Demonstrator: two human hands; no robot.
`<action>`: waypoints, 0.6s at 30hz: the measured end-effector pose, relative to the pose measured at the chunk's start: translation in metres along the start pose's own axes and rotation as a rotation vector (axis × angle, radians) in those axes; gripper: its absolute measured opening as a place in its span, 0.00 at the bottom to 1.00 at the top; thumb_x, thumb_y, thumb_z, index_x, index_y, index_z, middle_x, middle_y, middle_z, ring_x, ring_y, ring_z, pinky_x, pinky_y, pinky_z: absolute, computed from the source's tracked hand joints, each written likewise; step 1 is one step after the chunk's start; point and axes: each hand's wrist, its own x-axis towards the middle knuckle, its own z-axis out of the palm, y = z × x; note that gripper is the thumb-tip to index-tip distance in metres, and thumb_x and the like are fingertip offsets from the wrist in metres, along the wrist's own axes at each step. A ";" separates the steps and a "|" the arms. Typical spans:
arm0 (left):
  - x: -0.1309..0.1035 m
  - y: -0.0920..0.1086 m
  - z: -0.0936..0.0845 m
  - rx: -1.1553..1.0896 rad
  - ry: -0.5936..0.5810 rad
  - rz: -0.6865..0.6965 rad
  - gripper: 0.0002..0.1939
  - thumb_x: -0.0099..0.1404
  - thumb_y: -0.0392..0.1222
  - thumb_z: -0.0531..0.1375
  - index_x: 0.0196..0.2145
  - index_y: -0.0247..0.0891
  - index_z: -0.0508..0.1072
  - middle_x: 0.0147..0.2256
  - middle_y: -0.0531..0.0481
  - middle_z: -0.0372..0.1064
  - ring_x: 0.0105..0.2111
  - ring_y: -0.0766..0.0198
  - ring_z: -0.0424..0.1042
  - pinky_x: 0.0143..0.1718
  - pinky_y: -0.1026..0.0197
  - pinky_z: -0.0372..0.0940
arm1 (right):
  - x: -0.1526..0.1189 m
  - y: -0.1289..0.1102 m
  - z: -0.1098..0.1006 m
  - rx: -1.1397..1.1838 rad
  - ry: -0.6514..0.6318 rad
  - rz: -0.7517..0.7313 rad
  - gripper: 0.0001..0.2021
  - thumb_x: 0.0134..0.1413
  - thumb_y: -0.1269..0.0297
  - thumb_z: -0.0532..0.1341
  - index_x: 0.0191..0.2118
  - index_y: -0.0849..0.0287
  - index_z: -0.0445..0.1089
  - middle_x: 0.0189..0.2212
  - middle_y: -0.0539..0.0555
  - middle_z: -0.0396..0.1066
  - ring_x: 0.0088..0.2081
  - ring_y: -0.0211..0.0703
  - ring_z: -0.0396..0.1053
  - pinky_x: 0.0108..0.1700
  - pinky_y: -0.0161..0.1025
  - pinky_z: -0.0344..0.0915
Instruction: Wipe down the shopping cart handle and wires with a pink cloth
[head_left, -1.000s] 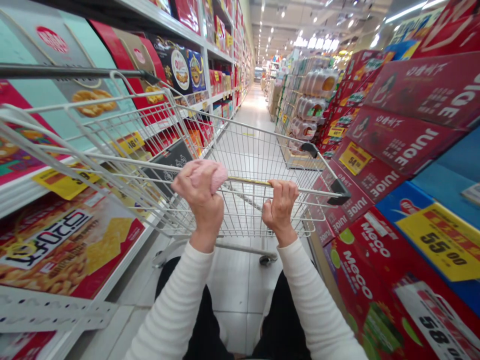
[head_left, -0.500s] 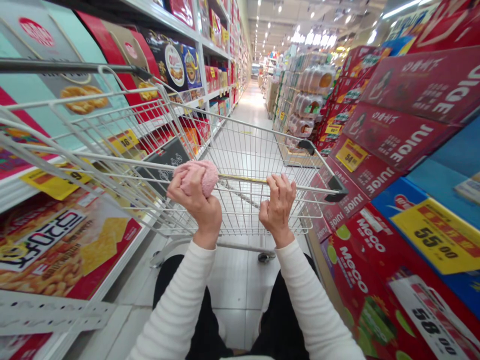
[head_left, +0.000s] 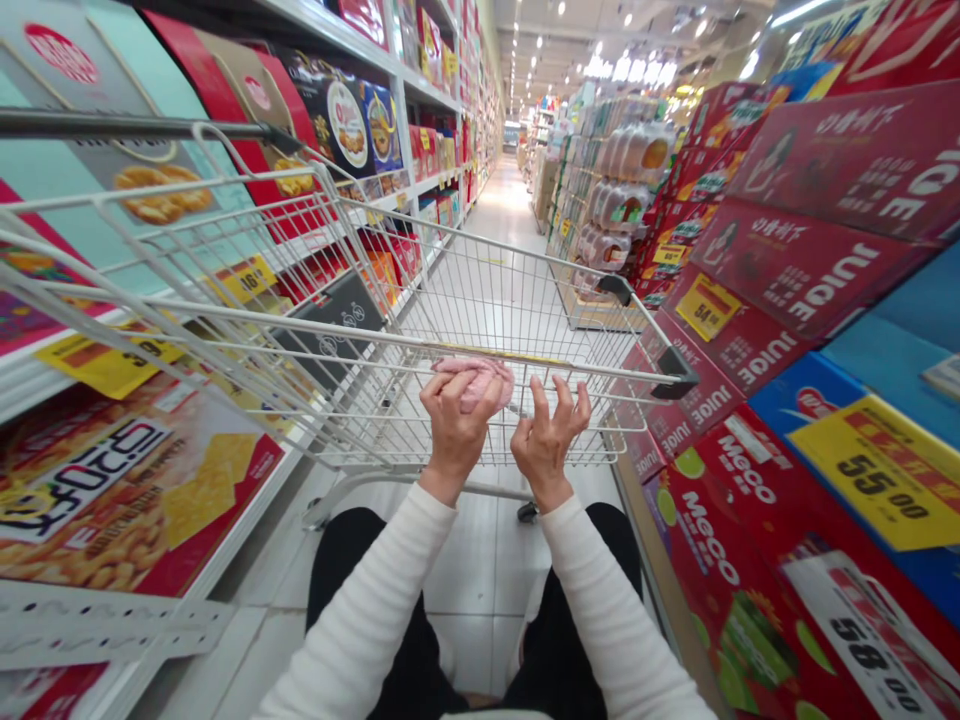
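A wire shopping cart (head_left: 420, 343) stands right in front of me, its near top rail running crosswise. My left hand (head_left: 459, 420) grips a bunched pink cloth (head_left: 484, 383) just below that rail, against the wires of the near side. Beside it, my right hand (head_left: 551, 430) is raised with fingers curled but spread, holding nothing, close to the same wires. Whether its fingertips touch the cart I cannot tell. A dark grey panel (head_left: 334, 325) is fixed inside the cart on the left.
Shelves with boxed snacks (head_left: 112, 480) line the left side. Stacked red drink cartons (head_left: 795, 260) with yellow price tags rise close on the right. Wrapped bottle packs (head_left: 626, 190) stand farther along. A tiled aisle (head_left: 502, 200) runs ahead between them.
My left hand has moved right and slightly down with the pink cloth, from over the rail to below it. My right hand has come off the rail and its fingers have spread.
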 end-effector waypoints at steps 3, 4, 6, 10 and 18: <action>0.015 -0.005 -0.002 -0.003 0.028 -0.048 0.21 0.70 0.29 0.56 0.53 0.52 0.75 0.52 0.45 0.63 0.55 0.54 0.61 0.58 0.48 0.61 | 0.001 0.001 0.000 -0.015 0.009 -0.006 0.34 0.47 0.76 0.55 0.63 0.56 0.67 0.60 0.63 0.66 0.71 0.66 0.50 0.66 0.75 0.53; 0.018 -0.004 -0.001 -0.005 0.026 -0.074 0.21 0.71 0.30 0.56 0.53 0.53 0.75 0.53 0.45 0.63 0.56 0.53 0.61 0.59 0.47 0.60 | 0.001 0.002 -0.001 -0.017 0.003 -0.006 0.33 0.48 0.76 0.55 0.63 0.56 0.68 0.60 0.63 0.67 0.71 0.65 0.51 0.67 0.75 0.52; 0.015 -0.002 0.003 -0.029 -0.021 -0.112 0.18 0.72 0.33 0.56 0.52 0.53 0.76 0.53 0.46 0.64 0.56 0.53 0.61 0.60 0.46 0.58 | 0.002 0.002 -0.001 -0.014 -0.018 0.001 0.32 0.48 0.76 0.55 0.62 0.57 0.69 0.58 0.63 0.68 0.70 0.64 0.53 0.68 0.73 0.53; -0.014 0.004 0.010 -0.060 -0.128 -0.120 0.12 0.73 0.37 0.57 0.47 0.49 0.78 0.48 0.46 0.67 0.53 0.55 0.62 0.57 0.50 0.60 | 0.003 0.005 -0.005 -0.014 -0.053 0.015 0.32 0.49 0.76 0.55 0.62 0.56 0.70 0.57 0.62 0.68 0.70 0.62 0.54 0.68 0.71 0.55; 0.003 0.002 -0.005 -0.073 -0.097 -0.168 0.17 0.71 0.33 0.57 0.51 0.53 0.77 0.50 0.46 0.65 0.54 0.53 0.62 0.60 0.45 0.59 | 0.002 0.007 -0.010 -0.027 -0.075 -0.010 0.34 0.48 0.78 0.55 0.62 0.54 0.69 0.57 0.61 0.69 0.69 0.60 0.55 0.68 0.70 0.56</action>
